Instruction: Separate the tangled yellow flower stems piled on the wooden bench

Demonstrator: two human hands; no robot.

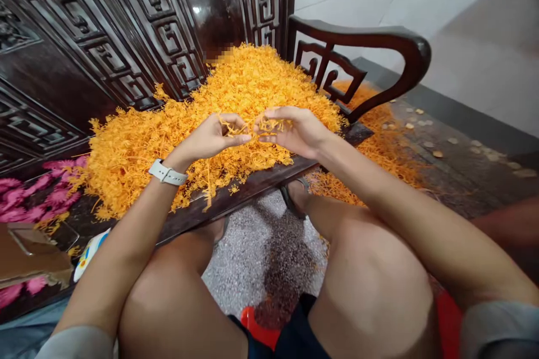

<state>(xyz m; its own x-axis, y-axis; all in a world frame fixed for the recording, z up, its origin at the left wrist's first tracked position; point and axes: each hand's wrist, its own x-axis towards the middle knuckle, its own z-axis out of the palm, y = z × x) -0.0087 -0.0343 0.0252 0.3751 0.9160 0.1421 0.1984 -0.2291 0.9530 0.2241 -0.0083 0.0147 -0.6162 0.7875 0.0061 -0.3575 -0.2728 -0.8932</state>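
Note:
A big heap of curly orange pieces (252, 84), like artificial flower parts, covers the dark wooden bench seat. Over its front edge my left hand (214, 137), with a pale watch strap (167, 173) at the wrist, pinches a thin orange strand between thumb and fingers. Close to its fingertips, my right hand (295, 132) curls around a few orange strands (272, 123). Strands seem to run across the small gap between both hands. Their exact shape is too fine to make out.
Behind the heap rises a carved dark wooden backrest (168, 28), with a curved armrest (370, 39) at right. Pink flower pieces (42, 193) and a cardboard box (33, 255) stand at left. More orange pieces (387, 157) lie on the floor at right, near scattered flat round bits.

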